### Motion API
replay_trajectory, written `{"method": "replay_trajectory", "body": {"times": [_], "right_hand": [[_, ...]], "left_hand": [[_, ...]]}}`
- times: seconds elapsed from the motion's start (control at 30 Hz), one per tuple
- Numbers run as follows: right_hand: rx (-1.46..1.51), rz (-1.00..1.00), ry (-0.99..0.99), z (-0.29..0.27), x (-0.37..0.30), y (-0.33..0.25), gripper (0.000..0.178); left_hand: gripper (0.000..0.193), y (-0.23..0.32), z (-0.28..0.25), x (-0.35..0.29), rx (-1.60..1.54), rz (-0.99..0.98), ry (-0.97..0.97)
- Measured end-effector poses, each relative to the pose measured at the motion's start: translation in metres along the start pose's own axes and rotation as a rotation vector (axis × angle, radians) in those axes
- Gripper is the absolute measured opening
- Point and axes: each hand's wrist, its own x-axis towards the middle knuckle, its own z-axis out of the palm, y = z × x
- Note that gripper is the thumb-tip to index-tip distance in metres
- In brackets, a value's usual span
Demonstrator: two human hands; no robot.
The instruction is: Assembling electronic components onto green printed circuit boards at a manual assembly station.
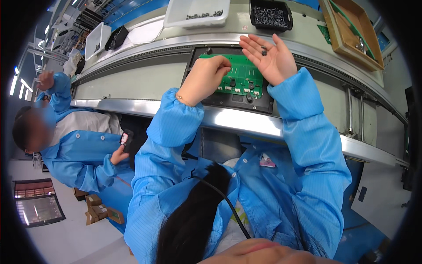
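Observation:
A green circuit board lies in a black fixture on the conveyor, with white connectors along its near edge and a few dark round parts. Above the board's left side is my left hand, thumb and fingers pinched together; whatever they hold, if anything, is hidden. My right hand is palm up over the board's right edge, its fingers stretched flat. Several small black components rest loose on that palm and fingers.
Beyond the conveyor rail stand a white bin and a black bin, both with small dark parts. A cardboard box with green boards is at far right. At left a co-worker in blue holds a small dark object.

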Motion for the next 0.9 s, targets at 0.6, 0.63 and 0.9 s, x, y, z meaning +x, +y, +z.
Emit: {"method": "replay_trajectory", "body": {"times": [0.6,0.63,0.9], "right_hand": [[0.045,-0.019,-0.259,-0.017,0.006,0.002,0.053],[0.096,-0.024,-0.390,-0.024,0.007,0.002,0.053],[0.140,-0.010,-0.498,-0.028,0.006,0.002,0.052]], "left_hand": [[0.009,-0.023,0.036,0.013,0.254,0.282,-0.142],[0.009,-0.022,0.037,0.013,0.257,0.287,-0.138],[0.009,-0.022,0.042,0.011,0.298,0.319,-0.101]]}}
